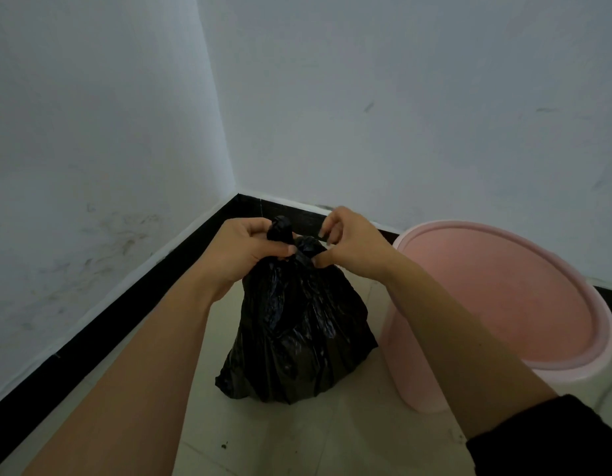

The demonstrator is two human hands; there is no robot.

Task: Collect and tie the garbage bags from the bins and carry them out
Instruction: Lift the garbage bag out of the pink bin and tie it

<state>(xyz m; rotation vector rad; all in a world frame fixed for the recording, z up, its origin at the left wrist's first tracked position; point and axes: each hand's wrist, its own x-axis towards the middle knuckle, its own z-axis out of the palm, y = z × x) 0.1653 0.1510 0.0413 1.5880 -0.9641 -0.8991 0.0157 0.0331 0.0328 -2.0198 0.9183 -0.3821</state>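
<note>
Upright on the floor point(297, 441) beside the pink bin point(397, 365), the garbage bag point(297, 331) is clenched at its neck by the left hand point(242, 252), one tail pinched by the right hand point(352, 242), both directly above.

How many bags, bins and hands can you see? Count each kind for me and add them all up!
Black garbage bag: 1
Pink bin: 1
Hands: 2, the left hand and the right hand, both gripping the bag's top
Total: 4
</note>
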